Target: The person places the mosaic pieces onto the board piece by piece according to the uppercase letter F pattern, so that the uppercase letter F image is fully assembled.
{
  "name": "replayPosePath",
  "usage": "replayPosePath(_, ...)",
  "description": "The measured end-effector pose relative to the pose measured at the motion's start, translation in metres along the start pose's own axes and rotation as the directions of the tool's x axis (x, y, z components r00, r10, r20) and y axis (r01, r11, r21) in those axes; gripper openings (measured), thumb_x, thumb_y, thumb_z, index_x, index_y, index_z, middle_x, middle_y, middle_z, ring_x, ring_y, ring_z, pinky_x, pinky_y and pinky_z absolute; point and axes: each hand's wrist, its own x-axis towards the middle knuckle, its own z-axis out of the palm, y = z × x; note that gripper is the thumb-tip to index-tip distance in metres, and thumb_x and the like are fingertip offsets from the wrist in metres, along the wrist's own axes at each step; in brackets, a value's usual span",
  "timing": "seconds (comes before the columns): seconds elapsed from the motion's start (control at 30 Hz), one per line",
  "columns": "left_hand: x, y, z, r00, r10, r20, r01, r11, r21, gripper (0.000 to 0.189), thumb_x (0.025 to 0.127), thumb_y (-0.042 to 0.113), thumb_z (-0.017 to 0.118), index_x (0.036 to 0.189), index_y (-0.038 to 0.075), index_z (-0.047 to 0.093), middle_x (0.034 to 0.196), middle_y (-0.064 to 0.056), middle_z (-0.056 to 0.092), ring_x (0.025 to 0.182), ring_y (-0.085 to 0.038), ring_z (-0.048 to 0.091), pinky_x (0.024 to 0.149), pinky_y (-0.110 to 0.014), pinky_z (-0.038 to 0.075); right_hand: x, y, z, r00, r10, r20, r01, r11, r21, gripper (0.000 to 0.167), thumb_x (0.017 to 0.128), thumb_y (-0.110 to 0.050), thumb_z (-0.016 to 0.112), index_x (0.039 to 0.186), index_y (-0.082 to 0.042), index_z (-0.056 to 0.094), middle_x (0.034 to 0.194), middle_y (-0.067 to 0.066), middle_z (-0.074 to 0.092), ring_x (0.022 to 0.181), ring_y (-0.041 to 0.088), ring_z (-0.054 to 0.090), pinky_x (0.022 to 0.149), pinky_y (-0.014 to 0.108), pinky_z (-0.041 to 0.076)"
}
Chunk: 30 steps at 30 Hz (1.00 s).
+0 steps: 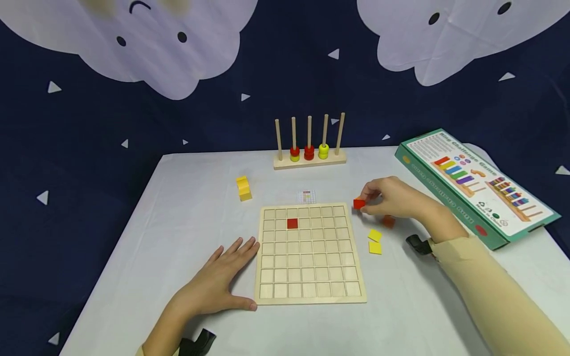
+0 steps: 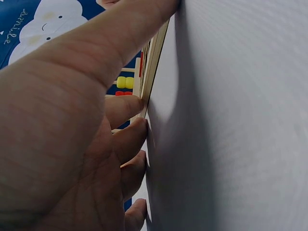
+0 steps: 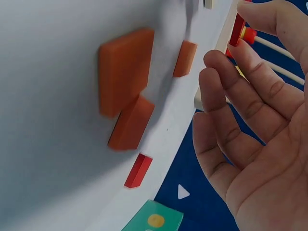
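My right hand (image 1: 392,199) pinches a red square tile (image 3: 237,30) between thumb and index finger, just off the upper right edge of the wooden grid board (image 1: 291,300). Its other fingers are loosely bent. Under and beside this hand lie several orange tiles (image 3: 126,72) and a red tile (image 3: 138,171), mostly hidden in the head view. My left hand (image 1: 214,282) rests on the table with fingers spread, thumb and a fingertip at the board's left edge. One red tile (image 1: 292,224) sits in a cell of the board's second row.
Two yellow tiles (image 1: 375,247) lie right of the board, and a row of yellow pieces (image 1: 243,188) lies at its upper left. Behind it are a small pattern card (image 1: 307,197) and a peg stand (image 1: 310,164) with rings. A green game box (image 1: 454,198) lies at right.
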Motion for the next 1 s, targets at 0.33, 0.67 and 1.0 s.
replayPosePath(0.33,0.002,-0.001,0.001,1.0,0.008,0.002,-0.008,1.0,0.01,0.125,0.072,0.073,0.087,0.172,0.022,0.03,0.178,-0.001,0.031,0.166,-0.036,0.025,0.128,-0.074,0.021,0.012,-0.014,0.007,0.999,-0.04,0.018,0.039,0.999,0.019,0.014,0.086,-0.013,0.085,0.094,-0.013,0.074,0.085,-0.003,0.071,0.08,0.013,0.062,0.075,0.029,0.053)
replayPosePath(0.67,0.0,-0.003,0.003,1.0,0.018,-0.018,-0.018,1.0,0.012,0.125,0.072,0.075,0.085,0.172,0.022,0.03,0.178,-0.001,0.031,0.166,-0.036,0.026,0.128,-0.074,0.022,0.027,-0.037,0.015,0.995,-0.066,0.079,0.063,0.997,0.044,0.015,0.088,-0.018,0.084,0.098,-0.013,0.074,0.097,0.0,0.076,0.101,0.021,0.072,0.094,0.045,0.061)
replayPosePath(1.0,0.0,-0.003,0.002,1.0,0.008,-0.01,-0.008,1.0,0.011,0.125,0.073,0.075,0.085,0.172,0.022,0.029,0.178,-0.001,0.03,0.167,-0.035,0.025,0.128,-0.074,0.021,0.042,-0.059,0.028,0.988,-0.099,0.119,0.088,0.992,0.091,0.013,0.088,-0.015,0.084,0.094,-0.01,0.073,0.094,0.0,0.073,0.096,0.019,0.069,0.095,0.044,0.06)
